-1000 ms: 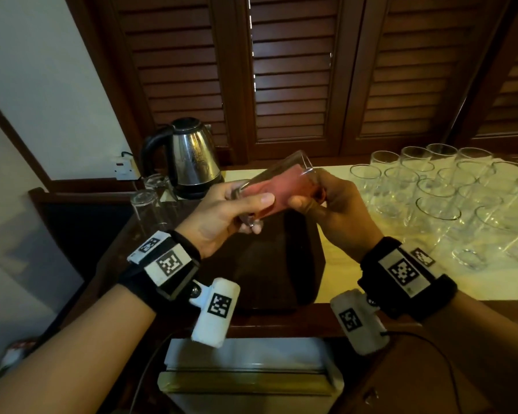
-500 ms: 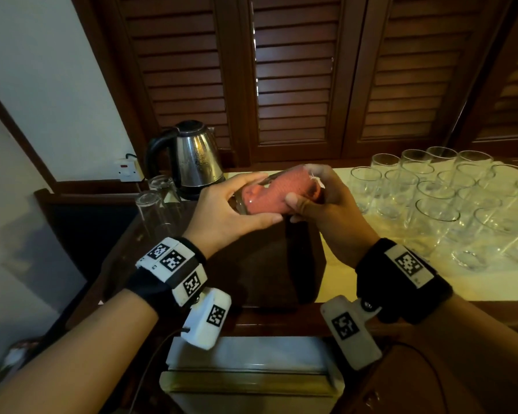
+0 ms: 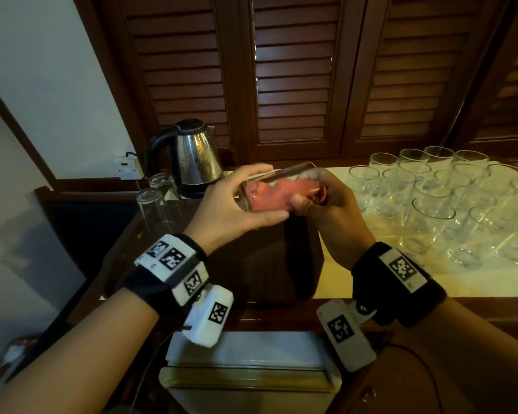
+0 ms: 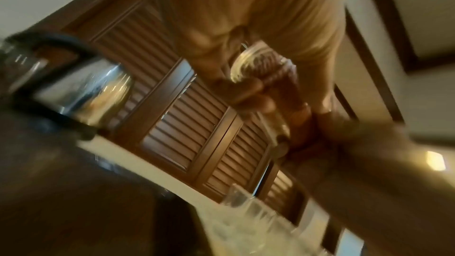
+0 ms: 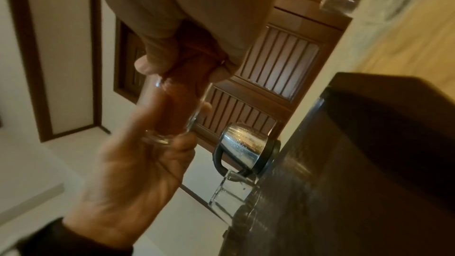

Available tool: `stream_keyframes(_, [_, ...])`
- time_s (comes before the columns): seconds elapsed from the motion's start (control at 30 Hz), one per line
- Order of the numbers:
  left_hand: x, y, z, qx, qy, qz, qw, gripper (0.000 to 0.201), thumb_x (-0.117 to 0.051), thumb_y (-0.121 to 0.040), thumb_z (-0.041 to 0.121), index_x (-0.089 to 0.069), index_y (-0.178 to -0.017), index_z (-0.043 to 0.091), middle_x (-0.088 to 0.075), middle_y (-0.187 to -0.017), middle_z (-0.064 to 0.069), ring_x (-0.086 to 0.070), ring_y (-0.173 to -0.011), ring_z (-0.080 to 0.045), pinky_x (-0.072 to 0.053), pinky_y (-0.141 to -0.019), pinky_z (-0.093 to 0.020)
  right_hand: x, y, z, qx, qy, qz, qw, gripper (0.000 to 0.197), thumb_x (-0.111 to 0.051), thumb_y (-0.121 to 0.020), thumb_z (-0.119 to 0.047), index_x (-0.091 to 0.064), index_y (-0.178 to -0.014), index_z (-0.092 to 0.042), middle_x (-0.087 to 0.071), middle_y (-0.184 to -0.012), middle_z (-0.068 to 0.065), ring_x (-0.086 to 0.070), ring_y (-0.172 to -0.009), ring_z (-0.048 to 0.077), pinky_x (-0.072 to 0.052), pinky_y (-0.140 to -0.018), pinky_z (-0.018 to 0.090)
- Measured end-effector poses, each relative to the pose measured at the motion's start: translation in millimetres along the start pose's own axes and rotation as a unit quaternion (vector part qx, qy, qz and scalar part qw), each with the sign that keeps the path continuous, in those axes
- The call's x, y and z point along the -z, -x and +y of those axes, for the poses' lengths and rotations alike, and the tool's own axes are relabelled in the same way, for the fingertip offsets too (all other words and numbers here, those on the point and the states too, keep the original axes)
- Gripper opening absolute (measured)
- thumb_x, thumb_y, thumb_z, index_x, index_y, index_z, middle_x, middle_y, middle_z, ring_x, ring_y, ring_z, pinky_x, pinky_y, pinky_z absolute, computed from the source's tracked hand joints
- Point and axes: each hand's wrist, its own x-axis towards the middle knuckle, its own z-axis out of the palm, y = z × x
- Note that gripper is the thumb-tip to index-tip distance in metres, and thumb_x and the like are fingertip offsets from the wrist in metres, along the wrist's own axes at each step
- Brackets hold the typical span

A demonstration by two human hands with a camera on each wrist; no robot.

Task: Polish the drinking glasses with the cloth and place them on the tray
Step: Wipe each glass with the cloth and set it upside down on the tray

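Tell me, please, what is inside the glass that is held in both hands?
The pink cloth is stuffed inside the glass, filling most of it. The left hand covers the base end and the right hand covers the mouth, so those parts are hidden.

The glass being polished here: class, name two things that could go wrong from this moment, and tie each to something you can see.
1. The glass is held on its side in the air, the left hand round its base. If that grip loosens while the right hand works the pink cloth inside, it could drop.
2. The unpolished glasses stand crowded by the right wrist; an elbow swing might topple some.
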Motion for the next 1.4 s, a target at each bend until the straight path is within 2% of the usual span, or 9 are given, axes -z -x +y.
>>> stream_keyframes(0.13, [-1.1, 4.0, 4.1, 0.079, 0.175, -0.035, 0.981, 0.053, -0.077, -0.073, 0.036, -0.062, -0.123, 0.022, -0.069, -0.103, -0.005, -0.063, -0.057, -0.014, -0.048, -0.047, -0.02, 1.2, 1.2, -6.3, 0.072, 0.117, -0.055, 0.989, 0.024, -0.071, -0.087, -0.006, -0.058, -0.108, -0.006, -0.061, -0.1, -0.002, -0.062, -0.09, 0.005, -0.05, -0.075, 0.017])
stream_keyframes(0.37, [19.0, 4.1, -10.8, -0.205, -0.223, 0.007, 0.953, 0.077, -0.073, -0.071, 0.058, -0.055, -0.138, 0.024, -0.062, -0.129, 0.004, -0.058, -0.115, -0.008, -0.048, -0.098, -0.023, -13.5, 5.4, -2.4, -0.075, -0.02, 0.0, 0.997, 0.032, -0.072, -0.08, -0.026, -0.062, -0.108, -0.013, -0.056, -0.103, 0.008, -0.056, -0.077, 0.014, -0.047, -0.062, 0.027])
stream_keyframes(0.57, [13.5, 8.3, 2.2, 0.097, 0.192, -0.046, 0.976, 0.068, -0.091, -0.062, 0.041, -0.061, -0.122, 0.024, -0.071, -0.105, 0.003, -0.065, -0.066, -0.013, -0.052, -0.055, -0.019, -10.8, -5.5, -10.4, 0.059, 0.087, -0.041, 0.994, 0.016, -0.062, -0.093, -0.001, -0.06, -0.109, -0.003, -0.062, -0.101, 0.002, -0.063, -0.09, 0.004, -0.052, -0.074, 0.018])
stream_keyframes(0.67, [18.1, 10.2, 1.8, 0.065, 0.224, -0.035, 0.972, 0.047, -0.08, -0.072, 0.031, -0.067, -0.114, 0.015, -0.072, -0.088, -0.003, -0.059, -0.055, -0.014, -0.046, -0.047, -0.018, -12.8, -8.8, -12.1, 0.07, 0.123, -0.073, 0.987, 0.019, -0.062, -0.092, -0.008, -0.059, -0.11, -0.006, -0.06, -0.101, -0.002, -0.061, -0.087, 0.001, -0.05, -0.074, 0.016])
stream_keyframes(0.87, [29.7, 11.4, -6.7, -0.15, -0.165, 0.018, 0.975, 0.08, -0.081, -0.064, 0.049, -0.055, -0.137, 0.026, -0.059, -0.131, 0.01, -0.057, -0.117, -0.001, -0.043, -0.097, -0.009, -25.9, -3.1, -0.8, -0.047, 0.027, -0.01, 0.998, 0.031, -0.065, -0.086, -0.021, -0.061, -0.113, -0.007, -0.056, -0.108, 0.016, -0.052, -0.075, 0.019, -0.044, -0.059, 0.026])
stream_keyframes(1.0, [17.6, 15.7, -1.8, 0.0, 0.105, -0.001, 0.994, 0.074, -0.089, -0.068, 0.027, -0.049, -0.131, 0.036, -0.055, -0.124, 0.015, -0.065, -0.089, -0.001, -0.054, -0.072, -0.016, -24.9, -3.2, -5.3, 0.008, 0.037, -0.017, 0.999, 0.026, -0.062, -0.089, -0.015, -0.061, -0.112, -0.005, -0.058, -0.112, 0.015, -0.058, -0.089, 0.018, -0.049, -0.07, 0.024])
stream_keyframes(1.13, [2.2, 22.4, -9.1, 0.115, 0.372, 0.015, 0.921, 0.066, -0.085, -0.065, 0.025, -0.057, -0.123, 0.011, -0.066, -0.099, -0.005, -0.053, -0.055, -0.014, -0.04, -0.042, -0.017, -21.0, -5.5, -11.1, 0.094, 0.153, -0.093, 0.979, 0.022, -0.063, -0.089, -0.012, -0.059, -0.11, -0.013, -0.062, -0.105, 0.003, -0.062, -0.094, 0.006, -0.049, -0.079, 0.019])
stream_keyframes(1.27, [11.3, 26.9, -14.2, -0.028, 0.132, 0.077, 0.988, 0.069, -0.092, -0.064, 0.016, -0.06, -0.125, 0.011, -0.065, -0.116, 0.002, -0.068, -0.093, -0.008, -0.057, -0.075, -0.023, -28.6, -1.6, -1.9, 0.022, 0.082, -0.07, 0.994, 0.015, -0.061, -0.094, -0.005, -0.06, -0.103, -0.017, -0.06, -0.097, 0.001, -0.06, -0.08, 0.003, -0.049, -0.069, 0.019])
stream_keyframes(1.4, [16.7, 30.7, -17.3, -0.075, -0.028, 0.068, 0.994, 0.069, -0.092, -0.065, 0.024, -0.057, -0.124, 0.028, -0.057, -0.122, 0.021, -0.058, -0.112, 0.006, -0.053, -0.092, -0.02, -36.8, -0.6, 10.8, -0.077, -0.014, -0.028, 0.997, 0.013, -0.075, -0.085, -0.025, -0.067, -0.095, -0.023, -0.059, -0.107, 0.018, -0.06, -0.092, 0.028, -0.05, -0.077, 0.041])
